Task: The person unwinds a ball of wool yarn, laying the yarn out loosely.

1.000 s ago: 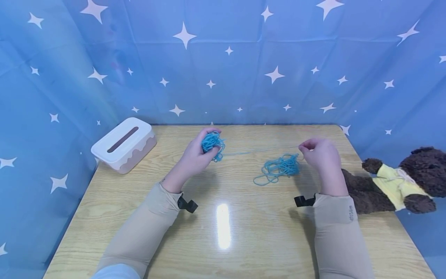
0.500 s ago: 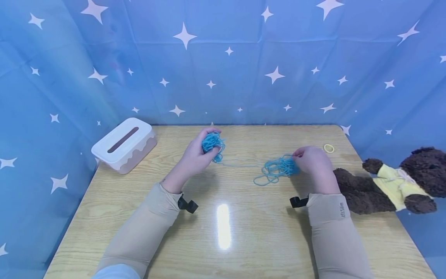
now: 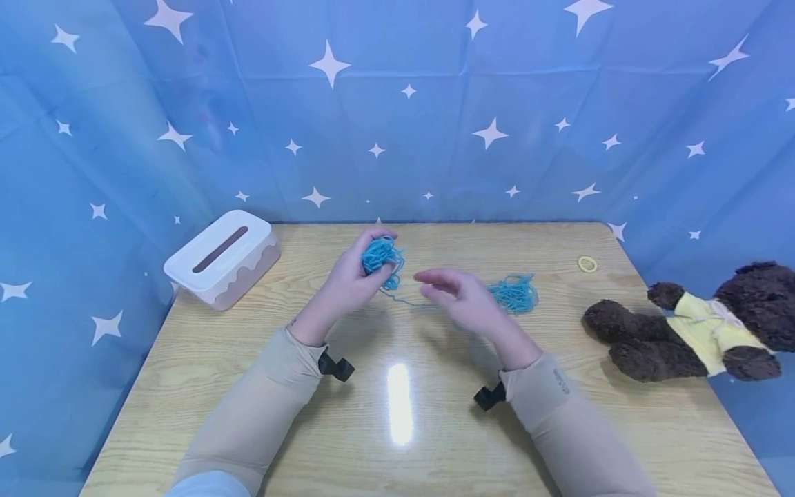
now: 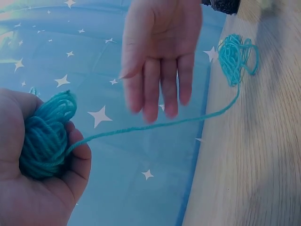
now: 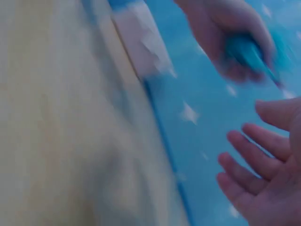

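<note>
A ball of turquoise yarn [image 4: 44,141] sits in my left hand [image 3: 348,279], whose fingers and thumb curl around it above the table. One strand [image 4: 141,128] runs from that ball to a loose pile of the same yarn [image 3: 515,293] lying on the table to the right. Between the two, my right hand [image 3: 462,300] hovers with its fingers extended and nothing in its grasp. In the left wrist view, the right hand's fingers [image 4: 151,89] hang straight beside the strand, apparently apart from it. From the head view, the right hand covers part of the pile.
A white-lidded box with a slot [image 3: 223,259] stands at the table's back left. A small yellow ring [image 3: 586,264] lies at the back right. A brown teddy bear in a yellow top [image 3: 689,335] lies across the right edge. A blue star-patterned curtain [image 3: 397,138] hangs behind.
My right hand has left the yarn pile, moved left toward the left hand and straightened its fingers. The yellow ring came into sight after the first frame. My left hand keeps its grip on the ball.
</note>
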The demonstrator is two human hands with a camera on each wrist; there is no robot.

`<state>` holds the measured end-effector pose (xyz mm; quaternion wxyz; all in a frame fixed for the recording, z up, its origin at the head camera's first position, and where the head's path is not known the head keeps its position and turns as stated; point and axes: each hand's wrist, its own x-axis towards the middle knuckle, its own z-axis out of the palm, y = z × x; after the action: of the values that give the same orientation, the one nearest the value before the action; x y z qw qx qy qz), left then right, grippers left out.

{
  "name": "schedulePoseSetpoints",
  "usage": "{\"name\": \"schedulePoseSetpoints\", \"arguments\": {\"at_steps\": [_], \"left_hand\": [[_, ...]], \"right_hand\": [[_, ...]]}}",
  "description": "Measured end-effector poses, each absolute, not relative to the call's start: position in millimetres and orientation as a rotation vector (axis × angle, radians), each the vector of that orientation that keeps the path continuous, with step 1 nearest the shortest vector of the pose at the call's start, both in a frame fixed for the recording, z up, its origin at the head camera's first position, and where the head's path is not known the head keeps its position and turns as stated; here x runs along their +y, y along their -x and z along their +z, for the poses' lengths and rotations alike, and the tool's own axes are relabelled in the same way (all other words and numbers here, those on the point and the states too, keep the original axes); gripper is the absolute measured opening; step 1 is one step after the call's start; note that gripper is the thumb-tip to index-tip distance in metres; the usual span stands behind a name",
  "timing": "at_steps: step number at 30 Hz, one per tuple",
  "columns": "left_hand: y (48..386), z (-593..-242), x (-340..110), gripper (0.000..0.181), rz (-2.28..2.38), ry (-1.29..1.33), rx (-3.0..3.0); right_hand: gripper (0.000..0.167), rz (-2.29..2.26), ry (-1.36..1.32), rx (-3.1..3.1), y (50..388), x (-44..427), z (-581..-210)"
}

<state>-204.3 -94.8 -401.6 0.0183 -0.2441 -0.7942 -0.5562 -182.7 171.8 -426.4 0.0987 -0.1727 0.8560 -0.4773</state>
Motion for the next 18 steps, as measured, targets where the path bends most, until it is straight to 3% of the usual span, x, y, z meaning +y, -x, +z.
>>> {"name": "schedulePoseSetpoints", "arguments": {"at_steps": [6, 18], "left_hand": [[204, -402, -94, 0.049, -1.725, 0.787, -2.444], [204, -405, -91, 0.050, -1.699, 0.829, -2.445]], "right_hand": [[0.049, -1.489, 0.627, 2.470, 164, 135, -440], [0.025, -1.616, 0.631, 2.536, 165, 123, -453]]}}
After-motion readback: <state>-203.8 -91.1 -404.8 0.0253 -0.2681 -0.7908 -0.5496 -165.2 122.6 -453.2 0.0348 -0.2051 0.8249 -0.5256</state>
